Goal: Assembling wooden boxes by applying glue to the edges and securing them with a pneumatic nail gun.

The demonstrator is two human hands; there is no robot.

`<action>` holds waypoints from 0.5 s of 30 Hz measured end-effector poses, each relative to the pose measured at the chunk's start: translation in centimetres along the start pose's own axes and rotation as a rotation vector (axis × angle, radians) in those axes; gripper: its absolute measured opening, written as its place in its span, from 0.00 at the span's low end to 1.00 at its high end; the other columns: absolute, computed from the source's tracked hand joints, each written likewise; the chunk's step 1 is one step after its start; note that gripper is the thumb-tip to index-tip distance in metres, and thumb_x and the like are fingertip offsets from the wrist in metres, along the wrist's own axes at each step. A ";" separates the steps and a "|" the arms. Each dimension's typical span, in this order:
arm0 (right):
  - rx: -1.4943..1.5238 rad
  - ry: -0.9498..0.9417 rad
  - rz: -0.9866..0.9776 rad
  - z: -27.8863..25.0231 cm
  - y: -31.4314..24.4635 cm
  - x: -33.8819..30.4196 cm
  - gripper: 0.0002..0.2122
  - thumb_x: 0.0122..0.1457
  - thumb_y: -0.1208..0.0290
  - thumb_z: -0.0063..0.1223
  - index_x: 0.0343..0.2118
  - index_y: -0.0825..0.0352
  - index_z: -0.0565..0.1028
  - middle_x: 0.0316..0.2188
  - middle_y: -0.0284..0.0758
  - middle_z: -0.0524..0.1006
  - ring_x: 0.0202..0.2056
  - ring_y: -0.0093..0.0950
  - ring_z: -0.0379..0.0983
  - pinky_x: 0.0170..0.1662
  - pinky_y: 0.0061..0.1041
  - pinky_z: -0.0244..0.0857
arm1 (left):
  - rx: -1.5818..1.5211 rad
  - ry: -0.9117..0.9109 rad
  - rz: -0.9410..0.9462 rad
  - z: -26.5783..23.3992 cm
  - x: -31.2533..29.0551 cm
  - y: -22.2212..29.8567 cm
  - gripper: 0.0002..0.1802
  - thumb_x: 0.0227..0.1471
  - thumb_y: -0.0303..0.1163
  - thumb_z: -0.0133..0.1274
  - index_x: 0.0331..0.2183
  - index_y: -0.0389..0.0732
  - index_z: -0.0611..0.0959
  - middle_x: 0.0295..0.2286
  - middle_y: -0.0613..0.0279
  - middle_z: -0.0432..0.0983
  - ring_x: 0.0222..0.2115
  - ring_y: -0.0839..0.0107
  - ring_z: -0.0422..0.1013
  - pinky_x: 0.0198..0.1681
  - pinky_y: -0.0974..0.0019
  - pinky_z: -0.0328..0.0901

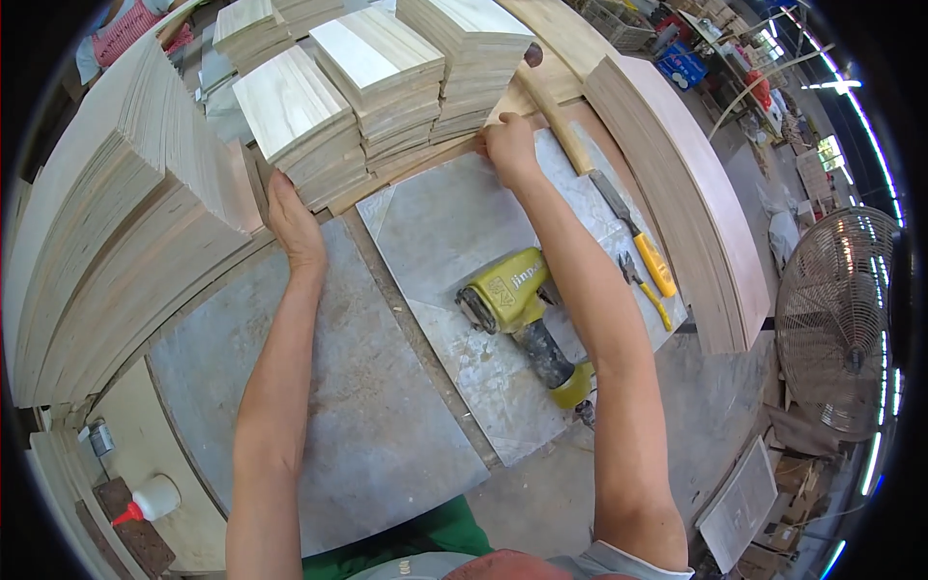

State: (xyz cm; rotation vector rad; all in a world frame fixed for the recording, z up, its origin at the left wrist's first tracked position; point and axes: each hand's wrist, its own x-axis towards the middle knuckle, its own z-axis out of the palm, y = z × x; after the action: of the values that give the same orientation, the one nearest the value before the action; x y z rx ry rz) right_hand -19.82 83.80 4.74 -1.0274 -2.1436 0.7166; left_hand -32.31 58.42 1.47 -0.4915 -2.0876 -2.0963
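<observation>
Short wooden boards are piled in several neat stacks at the back of the bench, among them a left stack, a middle stack and a right stack. My left hand lies against the lower left corner of the left stack, its fingers stretched along the wood and partly hidden. At the lower front of the right stack, my right hand is closed with curled fingers; what they grip is hidden. A green nail gun lies on the grey board between my forearms.
Tall stacks of larger panels stand left and right. Beside my right arm lie a hammer, a yellow-handled chisel and pliers. A glue bottle is lower left; a fan stands right. Another person is far left.
</observation>
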 end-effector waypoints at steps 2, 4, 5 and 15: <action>0.584 -0.318 0.602 -0.8 -1.8 0.7 0.11 0.55 0.76 0.46 0.39 0.77 0.72 0.29 0.50 0.76 0.35 0.40 0.76 0.37 0.36 0.74 | 0.005 0.008 0.023 0.0 0.0 0.2 0.28 0.63 0.45 0.32 0.46 0.29 0.74 0.42 0.51 0.74 0.44 0.62 0.67 0.50 0.66 0.58; 0.636 -0.331 0.638 -1.5 -3.4 0.5 0.11 0.57 0.77 0.43 0.40 0.77 0.71 0.31 0.49 0.75 0.35 0.40 0.75 0.36 0.36 0.75 | 0.007 0.008 0.006 0.1 0.0 0.3 0.28 0.63 0.46 0.32 0.45 0.29 0.75 0.41 0.51 0.74 0.43 0.62 0.67 0.50 0.65 0.58; 0.683 -0.330 0.688 -1.5 -4.1 0.1 0.11 0.59 0.77 0.40 0.42 0.77 0.70 0.32 0.49 0.75 0.35 0.41 0.75 0.35 0.35 0.77 | 0.015 0.009 0.015 0.1 -0.1 0.3 0.28 0.63 0.46 0.32 0.45 0.29 0.75 0.41 0.51 0.74 0.43 0.62 0.67 0.50 0.65 0.58; 0.888 -0.073 0.855 0.8 -7.1 -1.3 0.09 0.57 0.76 0.38 0.37 0.71 0.70 0.27 0.40 0.71 0.20 0.29 0.65 0.18 0.27 0.62 | 0.065 0.022 0.015 0.0 0.2 0.0 0.27 0.63 0.46 0.34 0.46 0.31 0.75 0.41 0.51 0.74 0.43 0.60 0.68 0.50 0.65 0.59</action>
State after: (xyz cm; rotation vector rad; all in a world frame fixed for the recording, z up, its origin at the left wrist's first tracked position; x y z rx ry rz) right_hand -23.06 78.72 8.74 -1.3418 -1.0851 1.8834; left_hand -32.52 58.47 1.60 -0.4720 -2.1255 -2.0089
